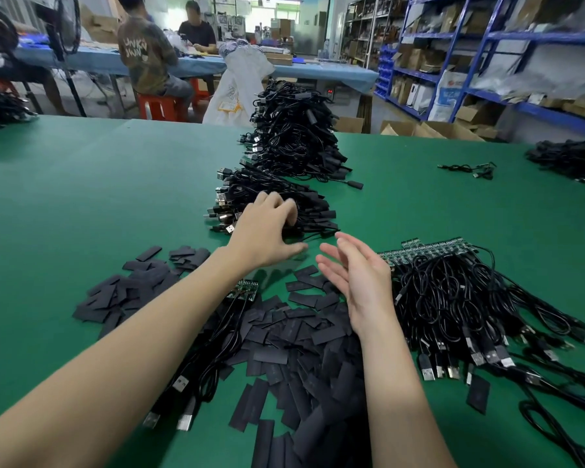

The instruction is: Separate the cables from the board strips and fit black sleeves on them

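My left hand [267, 231] reaches forward over the near edge of a low pile of sleeved black cables [277, 207]; its fingertips rest on the pile, thumb spread out, and I cannot see anything gripped. My right hand [355, 271] hovers open just right of it, palm facing left, fingers straight, empty. Loose flat black sleeves [284, 336] lie scattered under both forearms. A small green board strip [244, 291] with a few cables attached lies beneath my left forearm. At the right, green board strips [429, 249] carry a big bunch of USB cables [460, 305].
A taller stack of finished cables [294, 133] stands farther back on the green table [81, 197]. More cable heaps lie at the far right [571, 160] and far left. Two people sit at a blue table behind; blue shelving lines the right wall.
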Motion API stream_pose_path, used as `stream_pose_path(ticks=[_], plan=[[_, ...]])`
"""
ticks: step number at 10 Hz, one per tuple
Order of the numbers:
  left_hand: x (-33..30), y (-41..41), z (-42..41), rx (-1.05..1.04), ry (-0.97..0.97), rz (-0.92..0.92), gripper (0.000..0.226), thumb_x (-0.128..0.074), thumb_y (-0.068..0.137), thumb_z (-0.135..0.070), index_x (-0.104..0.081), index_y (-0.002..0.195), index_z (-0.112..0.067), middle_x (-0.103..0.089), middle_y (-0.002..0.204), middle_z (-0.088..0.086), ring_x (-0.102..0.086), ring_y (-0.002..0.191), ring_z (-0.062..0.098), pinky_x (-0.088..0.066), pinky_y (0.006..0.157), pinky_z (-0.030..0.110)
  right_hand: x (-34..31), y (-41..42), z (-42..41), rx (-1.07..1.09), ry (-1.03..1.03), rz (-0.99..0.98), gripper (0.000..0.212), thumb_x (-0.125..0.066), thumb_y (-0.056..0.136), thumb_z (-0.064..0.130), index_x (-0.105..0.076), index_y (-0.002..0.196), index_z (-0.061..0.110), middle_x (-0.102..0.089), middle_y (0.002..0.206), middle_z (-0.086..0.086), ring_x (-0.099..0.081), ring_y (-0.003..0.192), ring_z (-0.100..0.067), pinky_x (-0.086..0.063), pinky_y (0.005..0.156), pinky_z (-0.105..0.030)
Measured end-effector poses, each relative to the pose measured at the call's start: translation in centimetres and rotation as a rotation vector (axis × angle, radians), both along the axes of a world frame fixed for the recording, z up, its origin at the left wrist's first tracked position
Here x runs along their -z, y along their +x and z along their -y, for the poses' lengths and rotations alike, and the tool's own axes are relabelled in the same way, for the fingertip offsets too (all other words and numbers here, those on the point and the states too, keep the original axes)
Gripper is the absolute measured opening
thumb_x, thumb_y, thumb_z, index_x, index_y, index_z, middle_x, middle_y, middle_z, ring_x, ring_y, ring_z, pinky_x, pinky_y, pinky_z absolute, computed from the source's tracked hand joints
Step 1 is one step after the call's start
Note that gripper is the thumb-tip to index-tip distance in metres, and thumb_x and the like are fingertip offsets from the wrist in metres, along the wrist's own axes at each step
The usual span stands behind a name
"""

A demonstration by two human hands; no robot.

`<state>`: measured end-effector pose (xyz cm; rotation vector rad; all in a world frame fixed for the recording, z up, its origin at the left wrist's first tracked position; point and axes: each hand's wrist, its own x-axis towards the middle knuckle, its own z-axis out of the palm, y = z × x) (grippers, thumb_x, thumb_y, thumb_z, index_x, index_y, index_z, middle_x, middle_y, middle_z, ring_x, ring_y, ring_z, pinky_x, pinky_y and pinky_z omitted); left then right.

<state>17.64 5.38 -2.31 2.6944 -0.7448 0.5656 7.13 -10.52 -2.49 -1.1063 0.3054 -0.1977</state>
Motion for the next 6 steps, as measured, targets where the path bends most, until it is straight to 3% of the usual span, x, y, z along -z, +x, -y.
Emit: stream_pose_path(ticks=[1,2,4,5,6], plan=[[0.7,-0.3,-0.7,-0.018,0.116,-0.049,0.027,-0.071,0.088,-0.042,-0.061,0.103,-0.023,-0.054,0.103,-0.004,-0.047,0.107,0.021,-0.036,0.081,0.033,0.0,-0.2,0.0,-0.01,-0.004,-0.004,0.016,-0.061,0.101,0.016,-0.07,0.114,0.012,-0.079,0.09,-0.007,-0.078,0.084,-0.021,-0.061,0.068,-0.025],[0.7,0.5,-1.3,-0.04,0.095,-0.062,0.016,-0.068,0.093,-0.033,-0.063,0.105,-0.022,-0.059,0.103,-0.004,-0.049,0.107,0.023,-0.036,0.076,0.032,0.0,-0.2,-0.1,-0.012,-0.019,-0.015,0.015,-0.061,0.101,0.016,-0.071,0.112,0.013,-0.079,0.09,-0.006,-0.078,0.085,-0.021,-0.061,0.069,-0.025],[0.2,2.2,-2.2,0.001,0.165,-0.022,0.016,-0.067,0.095,-0.034,-0.065,0.105,-0.022,-0.05,0.093,-0.009,-0.044,0.097,0.018,-0.035,0.07,0.031,0.0,-0.2,-0.1,-0.02,-0.023,-0.028,0.014,-0.062,0.101,0.015,-0.073,0.108,0.011,-0.079,0.089,-0.007,-0.077,0.083,-0.021,-0.061,0.069,-0.025],[0.2,2.1,-2.2,-0.006,0.166,-0.047,0.02,-0.068,0.094,-0.036,-0.064,0.108,-0.022,-0.054,0.099,-0.006,-0.047,0.102,0.021,-0.039,0.078,0.034,0.2,-0.1,-0.1,-0.029,-0.031,-0.025,0.013,-0.062,0.1,0.016,-0.073,0.106,0.011,-0.079,0.088,-0.007,-0.077,0.082,-0.02,-0.061,0.068,-0.024],[0.3,0.5,-1.9,-0.02,0.024,-0.042,0.026,-0.07,0.091,-0.037,-0.059,0.109,-0.022,-0.056,0.106,-0.002,-0.048,0.103,0.021,-0.042,0.086,0.037,0.1,0.1,-0.2,-0.041,-0.046,-0.026,0.013,-0.062,0.101,0.017,-0.073,0.106,0.011,-0.079,0.088,-0.006,-0.077,0.082,-0.019,-0.06,0.067,-0.024]])
